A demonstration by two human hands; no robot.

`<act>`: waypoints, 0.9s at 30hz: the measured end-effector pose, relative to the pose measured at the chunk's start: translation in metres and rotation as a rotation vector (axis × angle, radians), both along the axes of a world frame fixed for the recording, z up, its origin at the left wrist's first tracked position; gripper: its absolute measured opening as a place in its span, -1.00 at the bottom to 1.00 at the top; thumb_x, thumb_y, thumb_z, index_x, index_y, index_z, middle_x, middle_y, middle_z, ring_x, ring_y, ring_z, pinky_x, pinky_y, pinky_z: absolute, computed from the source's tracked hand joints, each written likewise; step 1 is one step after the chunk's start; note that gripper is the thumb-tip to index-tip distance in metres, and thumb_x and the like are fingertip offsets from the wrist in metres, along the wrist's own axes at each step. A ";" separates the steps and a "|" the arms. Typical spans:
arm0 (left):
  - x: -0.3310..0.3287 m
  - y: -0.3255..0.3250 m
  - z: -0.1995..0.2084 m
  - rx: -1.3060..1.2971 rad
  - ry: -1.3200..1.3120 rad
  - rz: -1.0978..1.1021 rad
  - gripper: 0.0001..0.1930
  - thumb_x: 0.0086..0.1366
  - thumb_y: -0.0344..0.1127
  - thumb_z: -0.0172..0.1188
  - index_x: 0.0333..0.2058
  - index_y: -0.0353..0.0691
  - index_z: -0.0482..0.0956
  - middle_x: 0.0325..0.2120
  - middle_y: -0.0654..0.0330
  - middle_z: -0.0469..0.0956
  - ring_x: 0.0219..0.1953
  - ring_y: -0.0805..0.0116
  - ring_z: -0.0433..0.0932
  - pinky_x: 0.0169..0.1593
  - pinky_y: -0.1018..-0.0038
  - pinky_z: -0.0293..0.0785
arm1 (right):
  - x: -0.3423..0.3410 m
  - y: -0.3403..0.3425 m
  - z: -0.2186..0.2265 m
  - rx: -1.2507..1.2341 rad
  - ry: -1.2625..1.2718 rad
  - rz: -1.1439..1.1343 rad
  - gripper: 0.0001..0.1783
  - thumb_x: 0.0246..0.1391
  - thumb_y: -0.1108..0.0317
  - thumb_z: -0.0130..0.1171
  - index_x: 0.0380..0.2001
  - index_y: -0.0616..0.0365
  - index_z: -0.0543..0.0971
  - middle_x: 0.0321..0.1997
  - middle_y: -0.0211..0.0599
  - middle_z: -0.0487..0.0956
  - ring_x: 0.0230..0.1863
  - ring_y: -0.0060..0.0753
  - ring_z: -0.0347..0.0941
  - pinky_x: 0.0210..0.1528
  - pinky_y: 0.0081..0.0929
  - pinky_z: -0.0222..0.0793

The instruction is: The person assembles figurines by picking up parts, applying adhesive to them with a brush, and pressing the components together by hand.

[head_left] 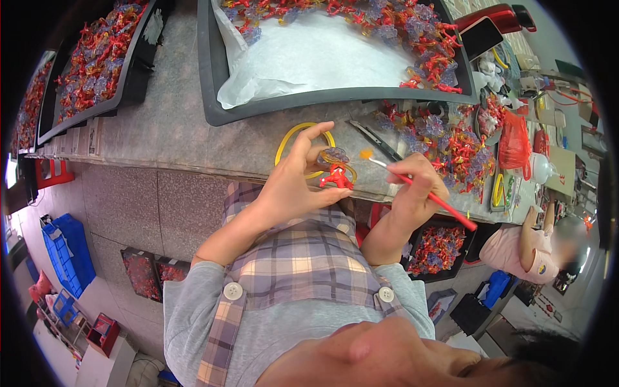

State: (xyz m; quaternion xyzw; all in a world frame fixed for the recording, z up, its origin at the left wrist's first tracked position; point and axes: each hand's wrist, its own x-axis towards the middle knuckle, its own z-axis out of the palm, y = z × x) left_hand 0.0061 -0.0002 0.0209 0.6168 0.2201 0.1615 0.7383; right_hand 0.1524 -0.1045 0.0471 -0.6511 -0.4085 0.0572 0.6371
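Note:
Between the thumb and fingers of my left hand (293, 177) is a small red figurine (337, 177) with a translucent purple piece on top and a yellow part at its side. My right hand (418, 187) grips a thin red-handled paintbrush (445, 206); its orange-yellow bristles point at the figurine, a short gap apart from it. A yellow ring (281, 147) lies on the bench behind my left hand, partly hidden by it. Beyond the brush tip rests a pair of dark tweezers or a similar slim tool (377, 140); its exact kind is unclear.
A black tray (271, 108) lined with white paper holds many similar figurines along its far side. Another full tray (132, 84) stands at left. Loose figurines (454, 145) are heaped at right, near a red plastic bag (514, 145). A co-worker (522, 248) sits at far right.

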 end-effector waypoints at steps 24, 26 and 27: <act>0.002 0.009 -0.006 0.288 -0.041 -0.065 -0.09 -0.10 -0.48 0.31 0.21 -0.23 -0.06 -0.11 0.06 0.40 -0.06 0.31 0.43 0.03 0.43 0.33 | -0.014 0.013 0.007 -0.192 -0.257 0.301 -0.80 -0.13 0.48 0.11 -0.76 0.21 0.46 -0.77 -0.27 0.33 -0.70 -0.31 0.29 -0.64 -0.47 0.12; 0.002 0.008 -0.008 0.302 -0.041 -0.049 -0.10 -0.09 -0.48 0.31 0.20 -0.23 -0.05 -0.10 0.07 0.40 -0.06 0.31 0.43 0.03 0.44 0.33 | -0.006 0.008 0.010 -0.252 -0.315 0.273 -0.68 -0.04 0.36 0.04 -0.79 0.27 0.40 -0.78 -0.29 0.32 -0.72 -0.36 0.27 -0.64 -0.50 0.08; 0.002 0.008 -0.008 0.316 -0.041 -0.033 -0.11 -0.09 -0.49 0.31 0.20 -0.23 -0.04 -0.10 0.08 0.40 -0.06 0.31 0.43 0.04 0.44 0.33 | -0.001 0.005 0.011 -0.266 -0.295 0.244 -0.70 -0.05 0.37 0.05 -0.78 0.27 0.40 -0.77 -0.28 0.33 -0.71 -0.34 0.28 -0.64 -0.49 0.09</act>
